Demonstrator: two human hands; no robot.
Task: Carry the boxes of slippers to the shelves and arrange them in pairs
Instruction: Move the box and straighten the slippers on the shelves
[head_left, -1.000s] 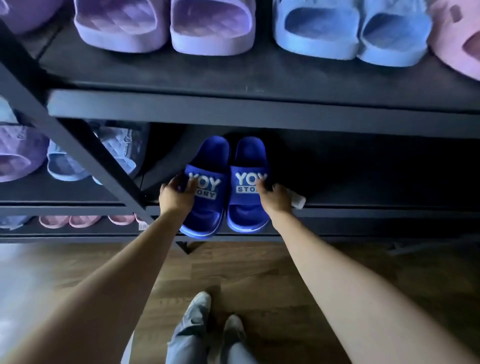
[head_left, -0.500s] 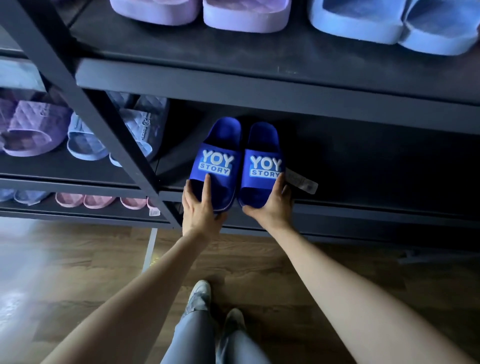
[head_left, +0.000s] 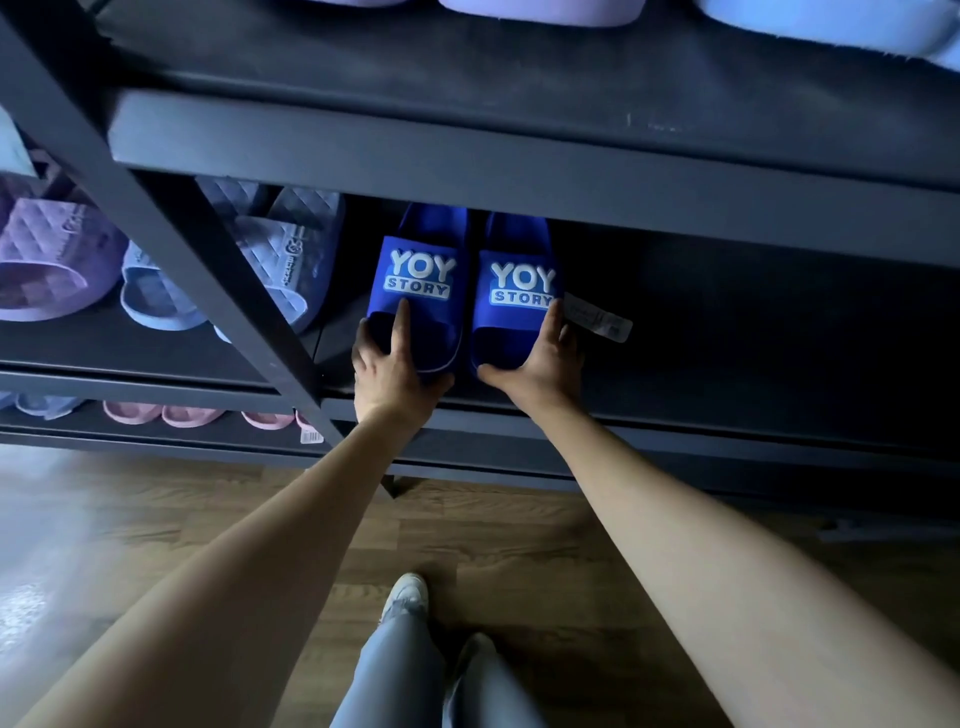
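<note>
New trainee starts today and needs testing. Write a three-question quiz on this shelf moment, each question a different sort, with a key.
1. True or false: the blue slippers stand on the floor.
2. The white tag sticks out beside which hand? A) left B) right
3. Fill in: each strap reads "YOY ____".
Key: 1 false, they lie on a shelf; 2 B, the right hand; 3 STORY.

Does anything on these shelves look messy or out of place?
Only small things. The blue pair sits straight, side by side, but a white tag sticks out sideways from its right slipper. A second tag hangs over the edge of the lower shelf, beside the pink slippers.
</note>
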